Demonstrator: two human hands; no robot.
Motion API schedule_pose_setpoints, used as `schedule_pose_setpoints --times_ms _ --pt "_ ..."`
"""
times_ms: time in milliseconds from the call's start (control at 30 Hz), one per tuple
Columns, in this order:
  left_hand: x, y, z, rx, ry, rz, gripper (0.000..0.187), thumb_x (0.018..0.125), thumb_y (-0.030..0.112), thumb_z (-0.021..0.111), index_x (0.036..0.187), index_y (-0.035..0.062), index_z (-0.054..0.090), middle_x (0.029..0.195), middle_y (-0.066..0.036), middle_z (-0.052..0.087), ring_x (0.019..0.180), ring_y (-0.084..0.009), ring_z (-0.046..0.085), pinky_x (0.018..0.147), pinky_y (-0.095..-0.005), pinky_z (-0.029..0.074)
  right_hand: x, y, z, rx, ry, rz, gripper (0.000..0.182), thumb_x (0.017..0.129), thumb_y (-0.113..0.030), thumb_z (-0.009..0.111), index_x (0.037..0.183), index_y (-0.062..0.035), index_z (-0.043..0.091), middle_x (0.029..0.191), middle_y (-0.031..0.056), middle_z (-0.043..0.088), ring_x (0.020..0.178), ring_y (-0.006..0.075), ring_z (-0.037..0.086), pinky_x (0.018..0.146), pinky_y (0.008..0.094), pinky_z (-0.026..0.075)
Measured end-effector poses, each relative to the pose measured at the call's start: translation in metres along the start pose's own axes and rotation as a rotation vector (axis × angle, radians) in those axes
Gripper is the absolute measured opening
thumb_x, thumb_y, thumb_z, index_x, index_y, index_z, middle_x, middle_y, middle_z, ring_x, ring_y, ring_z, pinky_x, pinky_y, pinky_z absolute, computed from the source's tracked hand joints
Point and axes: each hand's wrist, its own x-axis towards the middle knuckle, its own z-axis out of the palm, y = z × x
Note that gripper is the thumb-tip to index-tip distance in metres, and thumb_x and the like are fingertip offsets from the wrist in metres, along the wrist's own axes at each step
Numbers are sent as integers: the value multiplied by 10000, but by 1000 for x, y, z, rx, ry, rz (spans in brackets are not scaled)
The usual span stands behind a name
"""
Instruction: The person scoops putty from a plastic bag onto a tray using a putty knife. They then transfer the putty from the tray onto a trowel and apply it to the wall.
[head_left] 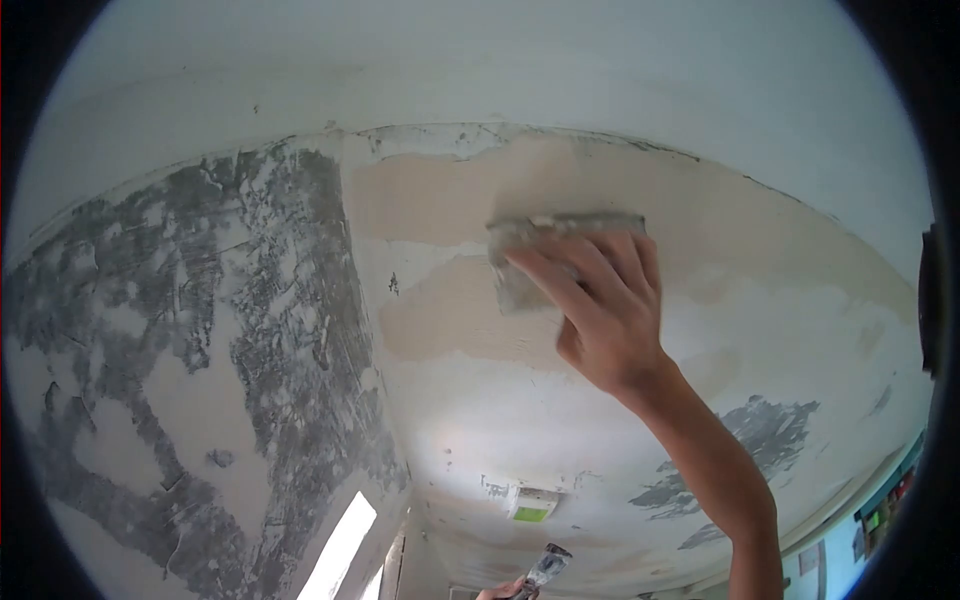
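My right hand [610, 310] grips a wide, smeared plastering blade [515, 285], fingers spread over its face. The blade lies against the wall [430, 320], on a beige band of damp-looking filler [430, 195]. Its handle, if it has one, is hidden behind the hand. At the bottom edge of the view, my left hand [505, 590] is wrapped round a smaller putty knife [548, 564], whose dirty blade points up and to the right. Only part of that hand shows.
A rough grey patchy wall [190, 330] meets the white one at a corner on the left. Below are a bright window [338, 548] and a small fixture with a green panel [531, 512]. A grey bare patch [760, 440] lies behind my right forearm. Shelved items [882, 510] stand far right.
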Motion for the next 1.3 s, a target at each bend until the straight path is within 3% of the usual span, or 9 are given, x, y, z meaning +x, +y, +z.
schedule_pose_setpoints --times_ms 167,233,300,367,633,933,1033,1200,1300 --pt "6 3 -7 -68 25 -27 384 1022 404 502 944 32 550 590 48 315 433 -65 257 373 -215 207 17 8 -16 -29 19 -55 549 621 51 643 1131 -127 741 968 -11 668 891 206 569 780 371 413" --pt "10 7 -6 -43 18 -73 376 1020 398 508 943 32 544 594 47 315 437 -66 259 371 -217 210 42 15 -1 -58 29 -136 509 637 21 663 1119 -126 737 984 -10 662 888 205 566 785 368 423" --pt "15 9 -3 -32 -18 -83 344 1022 374 502 924 45 533 594 47 313 439 -68 263 369 -219 210 60 11 15 4 33 -190 585 623 146 607 1125 -120 747 1001 -4 671 887 213 566 788 357 431" --pt "21 8 -3 -24 -26 -104 291 1022 324 489 910 58 524 596 43 314 441 -75 269 369 -221 209 66 14 27 -21 21 -216 599 611 154 607 1130 -114 737 1031 2 664 885 219 565 786 361 435" --pt "20 8 -5 -37 1 -155 243 1018 277 475 906 66 523 597 39 316 440 -83 276 369 -221 208 45 33 -6 -113 -34 -93 599 606 181 589 1117 -93 739 986 39 673 865 234 562 782 369 447" --pt "16 13 -10 -12 12 -116 256 1011 285 497 941 43 543 591 46 320 425 -78 267 370 -223 211 -11 43 -69 -261 32 91 644 564 122 554 1125 -123 753 1016 7 689 875 226 566 792 353 424" --pt "25 9 -11 -17 -47 -84 282 1003 311 523 972 32 552 589 57 319 427 -67 267 371 -220 215 17 21 -45 -124 6 7 601 590 167 554 1101 -75 756 974 44 696 911 240 572 810 353 442" --pt "35 5 -7 20 -25 -107 296 989 331 549 996 35 550 589 60 308 433 -60 271 374 -216 215 52 17 17 -58 44 -136 653 566 148 570 1135 -119 749 992 -1 675 919 213 569 796 355 422" --pt "36 2 -14 42 -77 -109 287 983 335 555 990 48 541 600 55 315 434 -62 266 374 -218 209 53 24 21 -85 -20 -122 481 666 36 668 1125 -99 714 1019 1 628 919 216 563 807 394 436"
